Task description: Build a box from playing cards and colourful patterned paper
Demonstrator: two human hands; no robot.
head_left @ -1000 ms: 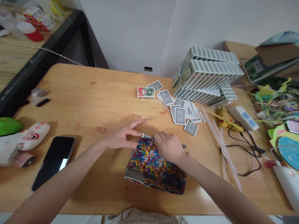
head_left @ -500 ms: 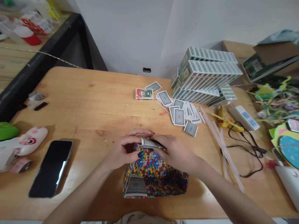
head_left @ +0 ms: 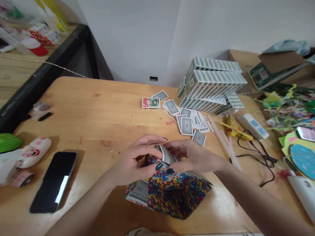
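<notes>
A box-like piece (head_left: pixel 172 193) with a bright multicoloured pattern lies tilted on the wooden table in front of me, its dark hollow side facing me. One grey-backed playing card (head_left: pixel 139 192) lies against its left corner. At the far edge, a bent playing card (head_left: pixel 166 155) shows between my hands. My left hand (head_left: pixel 141 160) grips that edge from the left, thumb on the near side and fingers behind. From the right, my right hand (head_left: pixel 190 157) pinches the same card and edge, its thumb close to the left thumb. The fingertips behind the piece are partly hidden.
Loose playing cards (head_left: pixel 187 126) and a card box (head_left: pixel 151 103) lie beyond my hands. Stacked card packs (head_left: pixel 216 83) stand at back right. A yellow glue gun (head_left: pixel 232 126), glue sticks (head_left: pixel 227 147), and a power strip (head_left: pixel 253 125) are right; a phone (head_left: pixel 52 182) is left.
The patterned piece has turned and tipped, its near right corner swinging toward me. Both hands moved slightly right along with it, and more of the card between them shows. The camera view shifted slightly.
</notes>
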